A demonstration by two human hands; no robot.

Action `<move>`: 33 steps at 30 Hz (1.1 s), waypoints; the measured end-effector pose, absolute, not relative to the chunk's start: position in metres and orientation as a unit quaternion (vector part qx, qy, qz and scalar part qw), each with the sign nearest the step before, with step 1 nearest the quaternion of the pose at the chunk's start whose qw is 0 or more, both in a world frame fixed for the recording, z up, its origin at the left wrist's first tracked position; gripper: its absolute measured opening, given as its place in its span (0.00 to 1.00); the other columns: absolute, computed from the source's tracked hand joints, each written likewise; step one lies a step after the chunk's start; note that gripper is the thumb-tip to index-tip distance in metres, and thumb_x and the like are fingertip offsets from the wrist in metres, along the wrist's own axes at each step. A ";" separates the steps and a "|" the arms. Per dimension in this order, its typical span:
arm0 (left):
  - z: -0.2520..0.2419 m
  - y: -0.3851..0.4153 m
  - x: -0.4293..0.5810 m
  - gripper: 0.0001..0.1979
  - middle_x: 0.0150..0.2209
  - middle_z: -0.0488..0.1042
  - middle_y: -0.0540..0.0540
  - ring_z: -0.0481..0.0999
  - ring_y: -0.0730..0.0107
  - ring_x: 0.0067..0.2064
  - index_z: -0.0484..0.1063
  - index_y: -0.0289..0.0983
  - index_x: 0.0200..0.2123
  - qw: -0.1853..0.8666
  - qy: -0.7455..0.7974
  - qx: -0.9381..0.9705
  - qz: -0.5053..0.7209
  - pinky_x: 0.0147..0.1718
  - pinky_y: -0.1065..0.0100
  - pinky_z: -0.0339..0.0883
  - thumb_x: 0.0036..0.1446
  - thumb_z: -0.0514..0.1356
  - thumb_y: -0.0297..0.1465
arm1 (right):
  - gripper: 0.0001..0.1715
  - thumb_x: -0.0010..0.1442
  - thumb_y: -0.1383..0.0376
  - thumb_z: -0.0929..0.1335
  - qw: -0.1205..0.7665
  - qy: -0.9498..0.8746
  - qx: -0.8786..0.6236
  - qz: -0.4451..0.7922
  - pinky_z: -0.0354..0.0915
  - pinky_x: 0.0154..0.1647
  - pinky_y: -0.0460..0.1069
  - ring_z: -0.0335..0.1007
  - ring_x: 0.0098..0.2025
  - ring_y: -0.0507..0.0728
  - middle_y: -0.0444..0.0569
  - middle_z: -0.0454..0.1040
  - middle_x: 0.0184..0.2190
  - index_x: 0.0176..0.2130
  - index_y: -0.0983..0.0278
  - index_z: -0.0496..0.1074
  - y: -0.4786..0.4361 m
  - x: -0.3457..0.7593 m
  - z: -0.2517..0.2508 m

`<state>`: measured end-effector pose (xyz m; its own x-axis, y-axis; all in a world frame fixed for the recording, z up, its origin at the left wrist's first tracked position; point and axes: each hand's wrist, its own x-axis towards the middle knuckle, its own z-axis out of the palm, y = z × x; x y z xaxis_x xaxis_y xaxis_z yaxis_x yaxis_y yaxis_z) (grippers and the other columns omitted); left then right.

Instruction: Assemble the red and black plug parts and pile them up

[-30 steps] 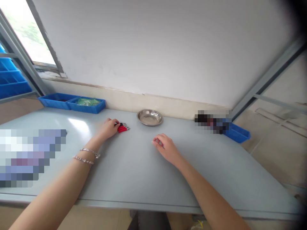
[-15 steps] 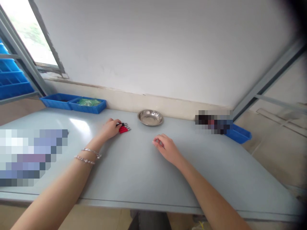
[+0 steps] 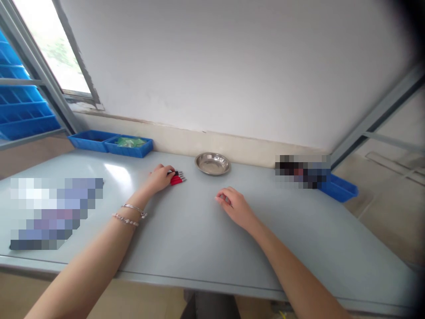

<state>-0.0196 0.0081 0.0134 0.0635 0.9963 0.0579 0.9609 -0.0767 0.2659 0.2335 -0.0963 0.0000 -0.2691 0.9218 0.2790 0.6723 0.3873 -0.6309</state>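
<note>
Several slim pens with silver tips, red ones and at least one black pen, lie side by side on the grey table. My left hand is closed over their near ends, thumb and fingers on the black pen; its grip on the others is partly hidden. On that wrist are a silver bangle and a beaded bracelet. To the right, my right hand rests at the tabletop with loosely curled fingers, a small gap inside the curl and nothing visible in it. A round steel dish stands beyond, between both hands.
Two blue bins stand at the back left, one holding green plastic packets. Another blue bin sits at the right edge beside a blurred-out item. A second blurred patch covers something at the left front. Metal posts and a wall border the table.
The view has turned slightly left, so everything sits a little farther right. Both hands keep about the same place on the table; the pens and dish have not visibly moved.
</note>
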 end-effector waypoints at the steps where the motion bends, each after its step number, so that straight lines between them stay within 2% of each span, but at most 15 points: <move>1: 0.014 0.008 -0.019 0.17 0.44 0.65 0.39 0.67 0.58 0.45 0.66 0.42 0.46 0.079 0.676 0.724 0.110 0.44 0.57 0.60 0.56 0.46 0.36 | 0.10 0.59 0.62 0.60 0.314 -0.772 -0.516 0.199 0.60 0.33 0.47 0.63 0.30 0.50 0.47 0.66 0.31 0.32 0.63 0.66 -0.096 0.233 0.000; 14: 0.016 0.007 -0.021 0.17 0.44 0.65 0.39 0.67 0.57 0.45 0.66 0.42 0.45 0.061 0.681 0.722 0.110 0.44 0.52 0.55 0.56 0.46 0.38 | 0.10 0.59 0.62 0.59 0.304 -0.773 -0.520 0.199 0.59 0.33 0.47 0.62 0.30 0.50 0.46 0.66 0.30 0.33 0.63 0.67 -0.097 0.234 0.001; 19: 0.022 0.003 -0.016 0.14 0.40 0.67 0.41 0.68 0.60 0.42 0.68 0.40 0.38 0.029 0.660 0.741 0.122 0.42 0.57 0.54 0.54 0.49 0.38 | 0.10 0.59 0.62 0.60 0.306 -0.773 -0.519 0.198 0.59 0.34 0.47 0.62 0.31 0.50 0.46 0.66 0.31 0.33 0.63 0.67 -0.096 0.234 0.001; 26: 0.036 -0.008 -0.004 0.11 0.35 0.72 0.45 0.68 0.60 0.39 0.70 0.40 0.30 0.041 0.614 0.787 0.055 0.36 0.63 0.53 0.51 0.51 0.38 | 0.11 0.60 0.61 0.59 0.300 -0.774 -0.521 0.197 0.59 0.33 0.47 0.61 0.29 0.50 0.46 0.65 0.32 0.34 0.63 0.66 -0.098 0.233 0.000; 33: 0.033 -0.006 -0.004 0.10 0.35 0.74 0.46 0.69 0.60 0.38 0.70 0.40 0.30 0.033 0.602 0.797 0.023 0.36 0.62 0.53 0.48 0.53 0.38 | 0.11 0.60 0.61 0.59 0.295 -0.774 -0.526 0.193 0.59 0.33 0.47 0.61 0.30 0.50 0.46 0.65 0.31 0.33 0.63 0.66 -0.098 0.233 0.001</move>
<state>-0.0038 -0.0063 0.0331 0.2738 0.9618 -0.0032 0.9587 -0.2726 0.0815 0.2326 -0.0981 0.0011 -0.2717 0.9285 0.2533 0.7002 0.3713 -0.6098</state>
